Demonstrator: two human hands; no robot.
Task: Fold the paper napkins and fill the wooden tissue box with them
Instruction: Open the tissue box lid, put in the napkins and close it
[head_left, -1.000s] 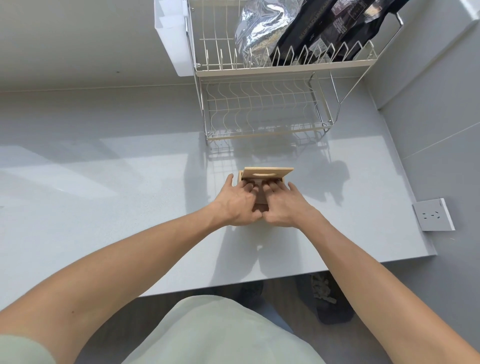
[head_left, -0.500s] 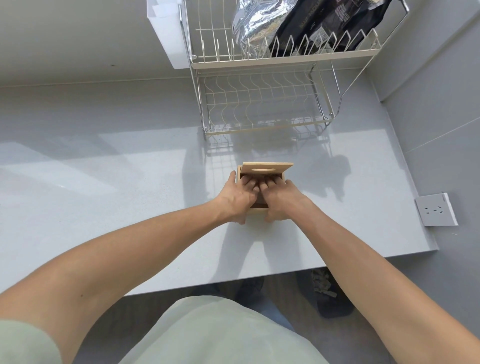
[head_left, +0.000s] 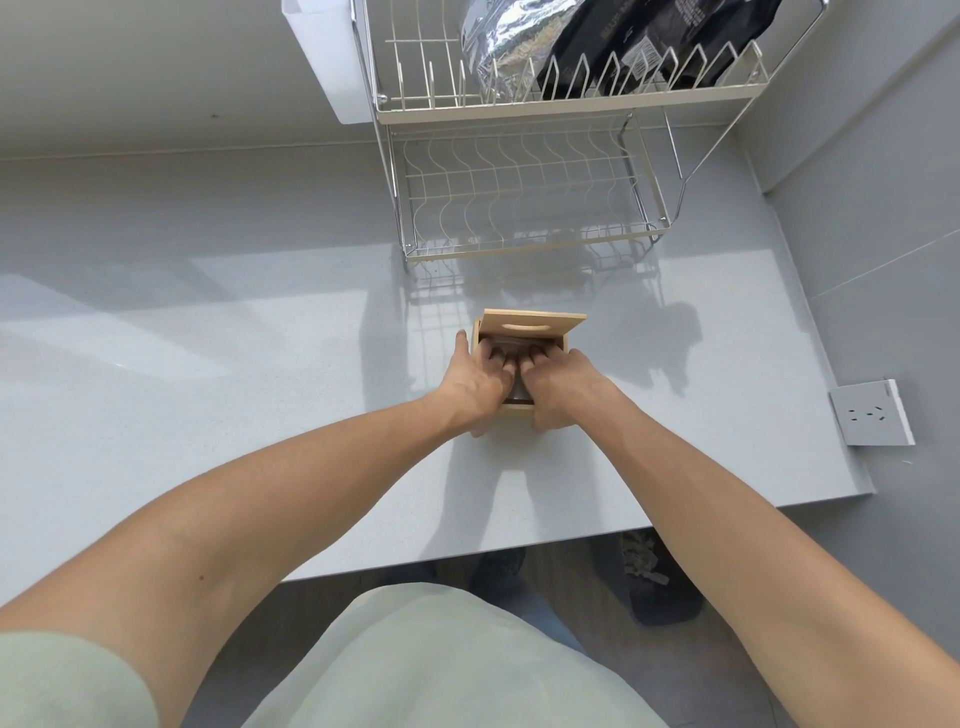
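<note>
1. Far left, my left forearm reaches in from the lower left corner, bare below a pale green short sleeve (head_left: 67, 675), and crosses a light grey countertop (head_left: 208, 389) towards the middle.
2. My left hand (head_left: 475, 382) rests on the left side of the wooden tissue box (head_left: 517, 410). The thumb lies along the outside of the left wall, and the fingers are held loosely together and dip down into the open top.
3. The box sits on the countertop, about centre, just in front of a wire dish rack (head_left: 524, 208). Its wooden lid (head_left: 532, 325), with a slot cut in it, is tilted up at the far edge of the box.
4. Inside the box, under my fingers, something dark and brownish shows, which I take to be the napkins (head_left: 514, 344). I cannot tell how they are folded.
5. My right hand (head_left: 558, 387) mirrors the left, touching it at the middle. Its fingers are together and reach into the box, while the thumb hooks down over the near right corner.
6. Both hands look pressed downward into the box, neither pinching anything I can make out.
7. The rack's upper shelf holds a silver foil bag (head_left: 498, 47) beside a black bag (head_left: 649, 41).
8. Far right, a white wall socket (head_left: 872, 413) sits on the grey wall beside the countertop's edge.
</note>
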